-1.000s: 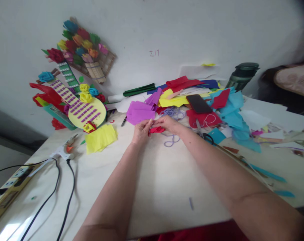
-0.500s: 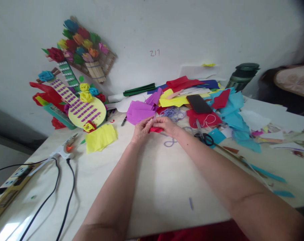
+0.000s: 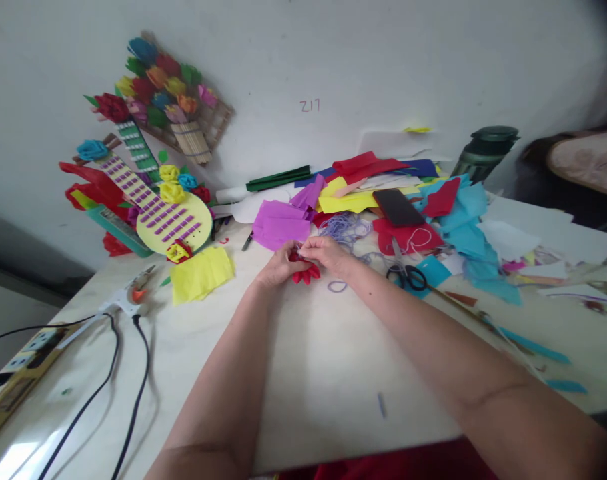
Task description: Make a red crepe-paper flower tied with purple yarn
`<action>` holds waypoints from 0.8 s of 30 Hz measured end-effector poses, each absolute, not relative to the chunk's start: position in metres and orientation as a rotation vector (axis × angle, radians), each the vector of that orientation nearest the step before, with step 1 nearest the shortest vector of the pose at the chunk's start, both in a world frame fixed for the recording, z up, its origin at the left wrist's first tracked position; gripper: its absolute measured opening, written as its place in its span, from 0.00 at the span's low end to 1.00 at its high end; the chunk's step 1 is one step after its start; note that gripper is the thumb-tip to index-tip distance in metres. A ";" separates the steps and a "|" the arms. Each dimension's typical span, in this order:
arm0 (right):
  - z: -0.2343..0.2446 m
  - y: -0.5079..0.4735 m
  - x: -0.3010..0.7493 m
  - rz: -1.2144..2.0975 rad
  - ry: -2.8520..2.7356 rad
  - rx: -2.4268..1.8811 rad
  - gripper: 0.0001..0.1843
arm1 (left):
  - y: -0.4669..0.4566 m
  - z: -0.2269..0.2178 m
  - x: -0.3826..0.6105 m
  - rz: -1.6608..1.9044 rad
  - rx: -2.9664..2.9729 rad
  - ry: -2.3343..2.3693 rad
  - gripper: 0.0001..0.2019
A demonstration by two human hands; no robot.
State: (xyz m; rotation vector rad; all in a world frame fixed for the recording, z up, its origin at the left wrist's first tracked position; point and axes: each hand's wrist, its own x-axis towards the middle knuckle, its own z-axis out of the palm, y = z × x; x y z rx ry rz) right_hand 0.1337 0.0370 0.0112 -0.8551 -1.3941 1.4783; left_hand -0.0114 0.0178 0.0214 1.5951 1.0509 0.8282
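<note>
Both hands meet at the middle of the table over a small red folded paper piece (image 3: 305,273). My left hand (image 3: 278,265) grips it from the left with curled fingers. My right hand (image 3: 327,253) pinches it from above at the right. A loop of purple thread (image 3: 337,286) lies on the table just beside my right hand, and a tangle of the same purple thread (image 3: 347,227) sits behind the hands. A purple paper sheet (image 3: 279,224) lies just beyond my left hand.
Coloured paper scraps (image 3: 458,220), a phone (image 3: 397,207) and black scissors (image 3: 406,272) crowd the back right. Yellow paper (image 3: 201,273), a glue gun (image 3: 133,297), a power strip (image 3: 18,370) with cables (image 3: 133,407) lie left. Paper-flower crafts (image 3: 153,167) lean on the wall. A dark bottle (image 3: 483,152) stands behind.
Both hands dropped slightly toward the table and closed tighter over the red paper piece, which now fans out below the fingers. The purple thread loop looks shorter.
</note>
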 end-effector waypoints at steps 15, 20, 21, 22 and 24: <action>0.030 0.022 0.127 1.476 -1.242 -1.005 0.06 | 0.017 0.019 -0.010 0.672 1.729 1.062 0.25; 0.021 0.028 0.130 1.460 -1.282 -0.988 0.06 | 0.025 0.008 -0.010 0.744 2.023 1.239 0.18; 0.020 0.029 0.131 1.460 -1.289 -0.978 0.06 | 0.027 0.006 -0.010 0.811 2.128 1.283 0.17; 0.018 0.030 0.132 1.454 -1.299 -0.969 0.06 | 0.029 0.004 -0.011 0.826 2.221 1.313 0.16; 0.015 0.032 0.134 1.426 -1.325 -0.965 0.08 | 0.033 0.000 -0.012 0.827 2.364 1.385 0.16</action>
